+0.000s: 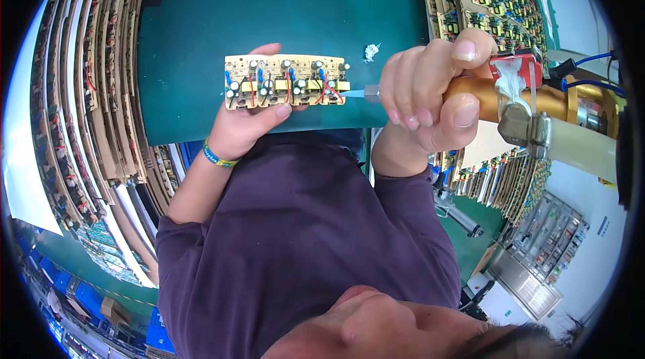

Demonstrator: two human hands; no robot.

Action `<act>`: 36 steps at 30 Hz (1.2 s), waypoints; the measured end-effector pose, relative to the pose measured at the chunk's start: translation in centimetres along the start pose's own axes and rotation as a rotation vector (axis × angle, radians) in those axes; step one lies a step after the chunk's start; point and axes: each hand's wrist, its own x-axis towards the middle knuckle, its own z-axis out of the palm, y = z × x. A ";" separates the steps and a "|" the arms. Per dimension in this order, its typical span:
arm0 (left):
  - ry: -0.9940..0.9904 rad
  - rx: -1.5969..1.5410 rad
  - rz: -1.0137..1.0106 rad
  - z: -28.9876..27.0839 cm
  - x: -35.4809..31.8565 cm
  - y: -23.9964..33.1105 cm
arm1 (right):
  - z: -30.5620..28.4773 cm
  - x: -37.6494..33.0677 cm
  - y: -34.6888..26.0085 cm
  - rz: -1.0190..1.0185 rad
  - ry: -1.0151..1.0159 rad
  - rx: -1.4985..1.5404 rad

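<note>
My left hand [252, 120] grips a tan circuit board [289, 63] by its left half, thumb along the near edge and fingers behind. The board carries several repeated groups of capacitors, yellow-wrapped transformers, blue parts and red wires. My right hand [433, 83] is wrapped around a glue dispensing gun [474, 94] with a gold-coloured barrel, a red block on top and a thick pale hose. The gun's light-blue needle tip [354, 94] reaches the right end of the board, by a red wire. Whether the tip touches a part I cannot tell.
A green work surface [282, 10] lies beneath, with a white glue blob [371, 52] right of the board. Stacked panels of circuit boards [101, 77] line the left; more board panels [500, 0] stand at the far right. Blue cables [591, 60] run from the gun.
</note>
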 end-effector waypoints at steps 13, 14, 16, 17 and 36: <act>0.045 0.034 -0.039 0.0 0.0 -0.5 | 0.4 0.6 -0.3 0.001 0.002 -0.037; 0.043 0.034 -0.038 0.0 0.0 -0.5 | 0.5 0.6 -0.3 0.006 0.005 -0.044; 0.036 0.010 -0.042 0.1 0.0 -0.4 | 0.5 0.6 -0.2 0.004 0.005 -0.053; 0.029 -0.013 -0.044 0.1 0.0 -0.4 | 0.4 0.6 -0.2 0.001 0.004 -0.062; 0.016 0.048 -0.029 0.1 0.0 -0.6 | 0.9 0.4 0.0 0.005 0.072 -0.110</act>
